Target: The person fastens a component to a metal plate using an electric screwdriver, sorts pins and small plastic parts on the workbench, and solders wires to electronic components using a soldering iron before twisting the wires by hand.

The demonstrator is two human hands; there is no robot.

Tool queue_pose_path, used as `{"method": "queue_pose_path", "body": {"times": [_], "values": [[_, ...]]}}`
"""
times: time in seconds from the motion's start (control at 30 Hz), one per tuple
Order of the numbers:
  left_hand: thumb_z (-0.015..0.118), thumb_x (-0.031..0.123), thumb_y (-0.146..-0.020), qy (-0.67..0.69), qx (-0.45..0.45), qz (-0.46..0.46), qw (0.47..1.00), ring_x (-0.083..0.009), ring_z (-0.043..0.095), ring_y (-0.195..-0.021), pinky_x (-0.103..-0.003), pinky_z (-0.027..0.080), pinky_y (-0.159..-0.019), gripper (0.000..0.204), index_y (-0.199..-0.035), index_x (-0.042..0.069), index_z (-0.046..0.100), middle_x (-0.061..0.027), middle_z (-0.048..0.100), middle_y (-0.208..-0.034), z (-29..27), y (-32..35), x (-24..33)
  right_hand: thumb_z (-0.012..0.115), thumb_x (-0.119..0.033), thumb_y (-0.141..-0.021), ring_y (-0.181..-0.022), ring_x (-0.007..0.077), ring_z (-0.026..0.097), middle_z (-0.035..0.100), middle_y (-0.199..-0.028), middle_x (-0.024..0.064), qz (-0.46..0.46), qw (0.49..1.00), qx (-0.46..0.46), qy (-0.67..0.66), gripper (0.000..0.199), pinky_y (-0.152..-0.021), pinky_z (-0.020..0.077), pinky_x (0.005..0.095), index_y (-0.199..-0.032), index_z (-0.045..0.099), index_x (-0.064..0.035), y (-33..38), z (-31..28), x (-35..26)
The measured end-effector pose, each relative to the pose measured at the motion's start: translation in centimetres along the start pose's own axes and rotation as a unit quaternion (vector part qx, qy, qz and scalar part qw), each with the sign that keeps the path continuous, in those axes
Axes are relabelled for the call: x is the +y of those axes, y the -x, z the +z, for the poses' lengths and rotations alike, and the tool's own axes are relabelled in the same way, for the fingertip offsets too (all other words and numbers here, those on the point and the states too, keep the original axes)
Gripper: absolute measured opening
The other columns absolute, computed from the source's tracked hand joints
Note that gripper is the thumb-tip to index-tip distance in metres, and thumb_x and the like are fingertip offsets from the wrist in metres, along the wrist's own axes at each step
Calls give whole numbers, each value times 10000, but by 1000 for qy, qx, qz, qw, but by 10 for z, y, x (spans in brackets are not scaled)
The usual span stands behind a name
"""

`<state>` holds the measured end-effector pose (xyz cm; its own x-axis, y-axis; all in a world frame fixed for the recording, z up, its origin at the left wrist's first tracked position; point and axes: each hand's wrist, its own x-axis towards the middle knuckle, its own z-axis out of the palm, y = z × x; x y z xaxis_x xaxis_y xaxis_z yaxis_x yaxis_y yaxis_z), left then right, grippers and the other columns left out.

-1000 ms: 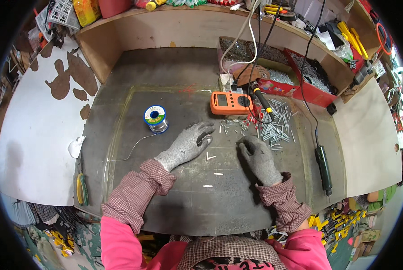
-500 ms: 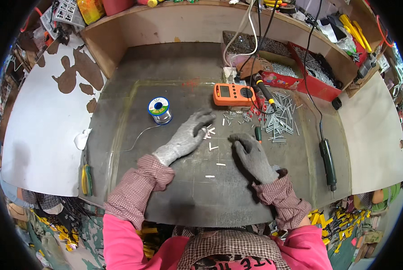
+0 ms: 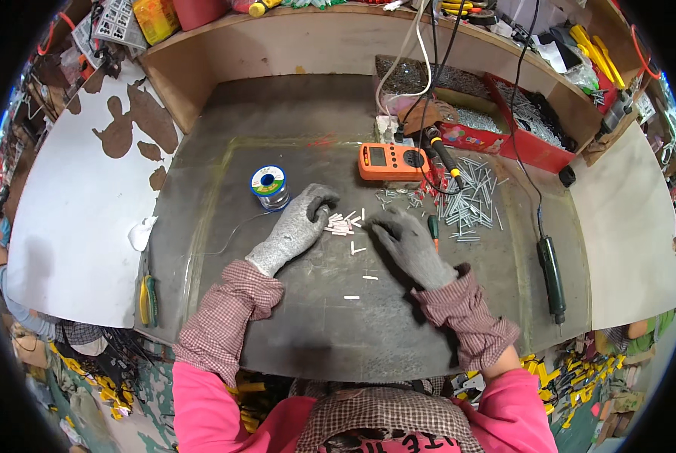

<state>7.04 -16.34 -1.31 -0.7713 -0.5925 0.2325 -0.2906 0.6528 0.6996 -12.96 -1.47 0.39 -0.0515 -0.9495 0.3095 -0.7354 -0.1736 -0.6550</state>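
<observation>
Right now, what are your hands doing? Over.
Left hand curled beside small white tubes, fingers touching. Right hand flat on the mat, empty. Solder spool and orange meter nearby, not in the way.

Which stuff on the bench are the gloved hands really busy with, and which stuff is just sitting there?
In use:
- left hand and right hand, both flat on the bench
- small white tube pieces between them

Just lying about:
- solder spool
- orange meter
- pile of metal pins
- green-handled tool
- red tray
</observation>
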Motion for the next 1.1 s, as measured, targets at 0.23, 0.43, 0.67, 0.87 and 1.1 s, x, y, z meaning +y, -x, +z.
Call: {"method": "queue_pose_path", "body": {"times": [0.23, 0.43, 0.67, 0.87, 1.1], "values": [[510, 50, -928, 69, 48, -12, 996, -305, 528, -1266, -359, 391, -1094, 443, -1368, 16, 488, -173, 549, -1342, 21, 14, -17, 572, -97, -886, -907, 366, 635, 588, -927, 209, -53, 971, -78, 218, 134, -773, 530, 433, -960, 613, 8, -47, 30, 24], [632, 297, -883, -38, -26, -35, 998, -410, 594, -1085, -473, 511, -899, 490, -1308, 75, 528, -223, 597, -1203, 14, 28, 16, 661, -181, -920, -708, 179, 582, 572, -807, 107, 24, 991, -9, -132, 203, -677, 497, 349, -944, 544, -17, -67, 0, -28], [613, 336, -900, -88, 18, 93, 992, -395, 535, -1186, -484, 467, -976, 556, -1358, 56, 470, -214, 551, -1281, 34, 32, -4, 643, -121, -869, -594, 27, 435, 550, -746, -66, -135, 928, 185, -294, 78, -522, 350, 198, -943, 631, -100, -298, -65, -177], [580, 311, -906, -112, -6, 98, 989, -337, 517, -1221, -443, 456, -1003, 555, -1371, 34, 457, -188, 530, -1329, 24, 18, 7, 756, -201, -794, -480, 87, 443, 534, -603, -12, -173, 857, 328, -357, 151, -438, 335, 265, -824, 666, -85, -499, -125, -224], [538, 357, -974, -75, 182, 190, 962, -314, 610, -913, -430, 486, -849, 405, -1151, 2, 620, -158, 651, -950, 41, 33, 3, 733, -226, -844, -519, 80, 471, 637, -739, 21, -277, 853, 262, -357, 158, -441, 349, 257, -897, 666, -93, -500, -126, -251]]}}
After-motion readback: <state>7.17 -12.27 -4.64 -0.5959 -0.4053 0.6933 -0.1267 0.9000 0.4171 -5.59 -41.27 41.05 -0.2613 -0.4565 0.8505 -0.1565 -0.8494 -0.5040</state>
